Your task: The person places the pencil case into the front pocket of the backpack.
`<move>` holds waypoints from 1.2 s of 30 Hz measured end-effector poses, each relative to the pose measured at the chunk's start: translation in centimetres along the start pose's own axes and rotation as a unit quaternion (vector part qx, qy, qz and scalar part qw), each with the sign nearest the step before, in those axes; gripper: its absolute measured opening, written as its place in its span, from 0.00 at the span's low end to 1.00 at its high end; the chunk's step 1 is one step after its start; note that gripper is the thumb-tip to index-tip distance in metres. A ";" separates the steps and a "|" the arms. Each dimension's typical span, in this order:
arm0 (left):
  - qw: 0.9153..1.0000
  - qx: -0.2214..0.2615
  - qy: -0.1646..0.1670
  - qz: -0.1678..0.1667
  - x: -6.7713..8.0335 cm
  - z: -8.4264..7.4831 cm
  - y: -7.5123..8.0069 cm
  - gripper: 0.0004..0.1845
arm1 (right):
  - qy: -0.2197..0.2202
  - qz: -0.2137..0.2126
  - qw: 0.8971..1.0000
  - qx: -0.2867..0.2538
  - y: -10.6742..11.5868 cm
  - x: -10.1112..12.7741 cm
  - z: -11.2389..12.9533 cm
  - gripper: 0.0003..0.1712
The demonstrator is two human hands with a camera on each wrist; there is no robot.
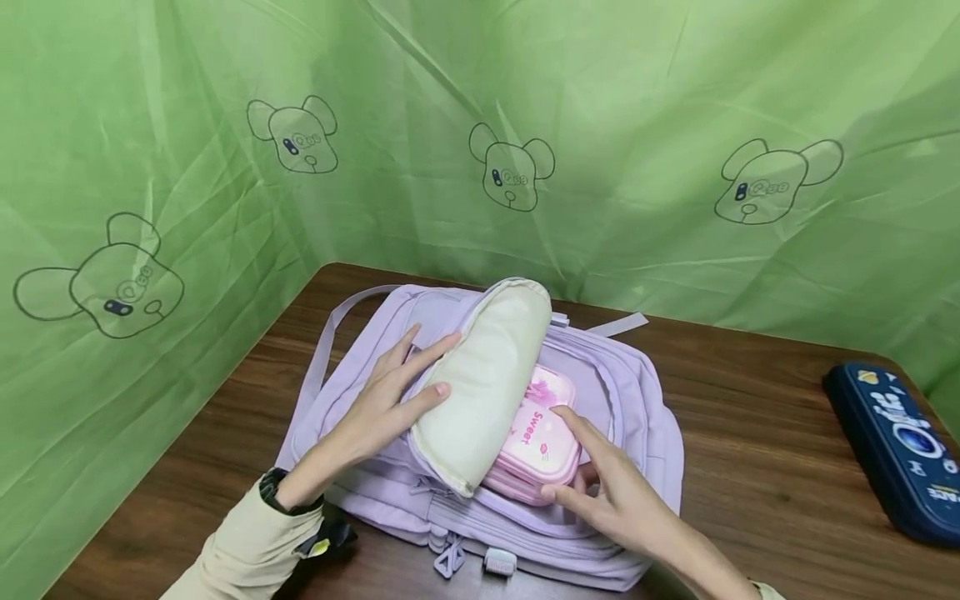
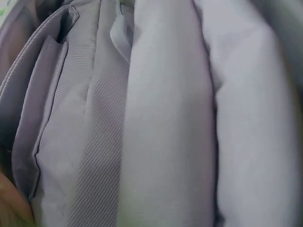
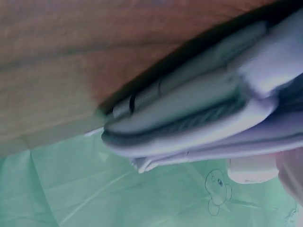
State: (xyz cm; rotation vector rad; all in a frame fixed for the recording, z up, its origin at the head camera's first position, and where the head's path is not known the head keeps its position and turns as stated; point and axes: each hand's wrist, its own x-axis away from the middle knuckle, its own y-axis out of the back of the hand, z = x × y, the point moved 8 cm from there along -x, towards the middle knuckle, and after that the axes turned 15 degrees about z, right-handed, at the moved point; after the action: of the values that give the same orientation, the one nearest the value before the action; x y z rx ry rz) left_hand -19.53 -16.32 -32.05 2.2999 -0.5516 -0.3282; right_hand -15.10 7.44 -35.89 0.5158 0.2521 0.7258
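Note:
A lavender backpack (image 1: 645,392) lies on the table with its front pocket unzipped. Its flap (image 1: 487,375) is folded back, showing a cream lining. My left hand (image 1: 382,404) presses on the flap's left edge, thumb and a finger stretched over the lining. Partly inside the pocket is a pink case (image 1: 547,442) printed "Sweet", its left side hidden beneath the flap. My right hand (image 1: 615,479) grips the case's right end between thumb and fingers. Close up in the left wrist view are folds of the backpack (image 2: 165,118); the right wrist view shows the backpack's side (image 3: 189,127).
On the right of the brown wooden table (image 1: 757,417) lies a dark blue pencil case (image 1: 892,450) with space pictures. A green curtain (image 1: 600,100) with mouse-like drawings hangs behind and to the left. Zipper pulls (image 1: 450,558) hang at the backpack's near edge.

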 end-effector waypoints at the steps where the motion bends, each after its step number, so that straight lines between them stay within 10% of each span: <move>1: 1.000 0.000 0.002 -0.001 0.0 -0.1 0.0 0.29 | -0.001 0.004 1.000 -0.002 0.0 0.0 0.0 0.48; 7: 0.999 -0.039 0.012 -0.003 -0.2 -0.1 0.0 0.28 | -0.006 0.024 1.000 -0.004 0.2 0.0 0.0 0.48; 15: 0.994 -0.111 0.009 -0.013 -0.2 0.1 -0.2 0.28 | 0.033 0.016 0.988 0.150 1.1 0.2 0.6 0.47; 28: 0.992 -0.128 0.012 -0.011 0.0 0.5 -0.4 0.27 | 0.024 -0.009 0.993 0.113 3.8 3.7 0.0 0.41; 36: 0.992 -0.128 0.004 -0.018 0.1 0.5 -0.4 0.27 | 0.021 -0.069 0.968 0.241 6.0 6.1 0.2 0.43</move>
State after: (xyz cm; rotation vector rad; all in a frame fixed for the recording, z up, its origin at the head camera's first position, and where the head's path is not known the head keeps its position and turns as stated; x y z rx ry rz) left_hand -19.52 -16.41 -32.67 2.0643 -0.4379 -0.3840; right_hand -14.05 15.36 -32.83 0.9368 0.5049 0.5379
